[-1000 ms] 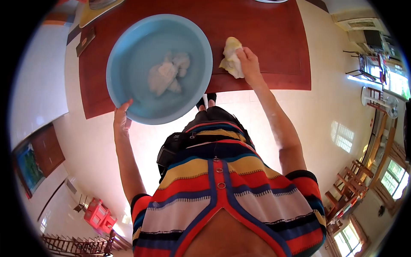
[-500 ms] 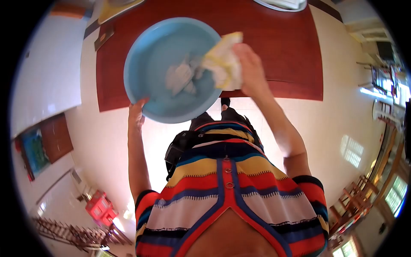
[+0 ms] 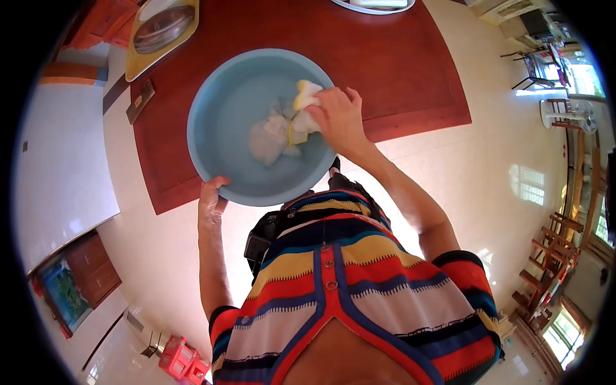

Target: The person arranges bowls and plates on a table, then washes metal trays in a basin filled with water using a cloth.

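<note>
A round blue basin (image 3: pixel 221 109) sits at the near edge of the dark red table, its front part reaching past that edge. My left hand (image 3: pixel 213 196) is closed on its front-left rim, thumb over the inside. Bunched in my right hand (image 3: pixel 341 120) is a white cloth with yellow edging (image 3: pixel 304 106), held over the right side of the basin and hanging down inside it. Beside it, a pale, crumpled cloth (image 3: pixel 267 137) lies toward the middle of the basin, in what looks like cloudy water.
On the table (image 3: pixel 410 70), a yellow tray (image 3: pixel 140 59) with a lidded dish stands back left, and part of a white dish (image 3: pixel 378 9) shows at the back. A small dark flat object (image 3: pixel 141 101) lies at the left edge. Wooden chairs (image 3: pixel 545 256) and a fan (image 3: pixel 581 117) stand right.
My right hand has brought the cloth from above the basin's right rim leftward and down into it. My left hand stays on the rim. The view has shifted, showing more of the tray.
</note>
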The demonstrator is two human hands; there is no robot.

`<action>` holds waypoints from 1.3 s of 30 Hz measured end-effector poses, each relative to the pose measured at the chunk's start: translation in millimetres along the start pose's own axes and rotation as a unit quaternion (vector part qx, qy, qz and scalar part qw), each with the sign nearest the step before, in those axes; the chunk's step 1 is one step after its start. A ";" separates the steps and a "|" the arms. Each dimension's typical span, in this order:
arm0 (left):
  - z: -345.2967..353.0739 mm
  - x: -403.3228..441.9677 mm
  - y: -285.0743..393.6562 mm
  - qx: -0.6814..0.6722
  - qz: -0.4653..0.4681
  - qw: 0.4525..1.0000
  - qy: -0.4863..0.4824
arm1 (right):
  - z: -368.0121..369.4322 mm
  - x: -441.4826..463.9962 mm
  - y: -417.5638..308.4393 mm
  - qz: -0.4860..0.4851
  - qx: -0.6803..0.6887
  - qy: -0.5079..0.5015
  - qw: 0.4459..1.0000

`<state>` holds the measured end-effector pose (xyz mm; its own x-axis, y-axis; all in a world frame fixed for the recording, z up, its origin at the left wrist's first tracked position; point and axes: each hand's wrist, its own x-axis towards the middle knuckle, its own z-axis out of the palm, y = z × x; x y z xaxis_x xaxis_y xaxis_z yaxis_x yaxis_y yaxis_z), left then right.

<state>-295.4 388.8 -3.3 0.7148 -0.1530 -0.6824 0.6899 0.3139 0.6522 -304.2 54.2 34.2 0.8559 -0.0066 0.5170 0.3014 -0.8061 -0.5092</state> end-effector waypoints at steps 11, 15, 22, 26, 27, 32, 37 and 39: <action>18.7 3.5 -3.1 0.041 0.056 0.997 0.015 | -11.2 -0.2 3.3 0.265 0.229 0.050 0.935; 48.4 18.0 -6.9 0.051 0.045 0.997 -0.020 | -31.0 -2.2 24.9 0.238 0.218 0.085 0.943; 133.9 33.2 -9.2 0.058 0.034 0.996 -0.059 | -72.4 -2.4 86.7 0.248 0.229 0.100 0.936; 177.8 47.6 -16.2 0.088 0.010 0.995 -0.043 | -97.9 -2.7 119.0 0.272 0.174 0.125 0.938; 185.0 53.9 -18.0 0.095 0.009 0.995 -0.042 | -102.7 -1.6 124.8 0.265 0.164 0.133 0.941; 210.6 71.3 -15.7 0.105 -0.015 0.990 -0.094 | -116.2 4.6 147.7 0.281 0.160 0.141 0.936; 224.7 74.9 -13.7 0.105 -0.006 0.992 -0.071 | -135.1 31.1 147.5 0.231 0.052 0.118 0.964; 227.5 72.7 -13.0 0.113 -0.014 0.991 -0.070 | -140.2 45.3 138.0 0.228 0.098 0.093 0.964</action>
<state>-226.4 160.5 13.7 0.6925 -0.2920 -0.6596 0.7067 0.0914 0.7015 -282.7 -140.3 83.9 0.8333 -0.4554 0.3134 0.0000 -0.5669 -0.8238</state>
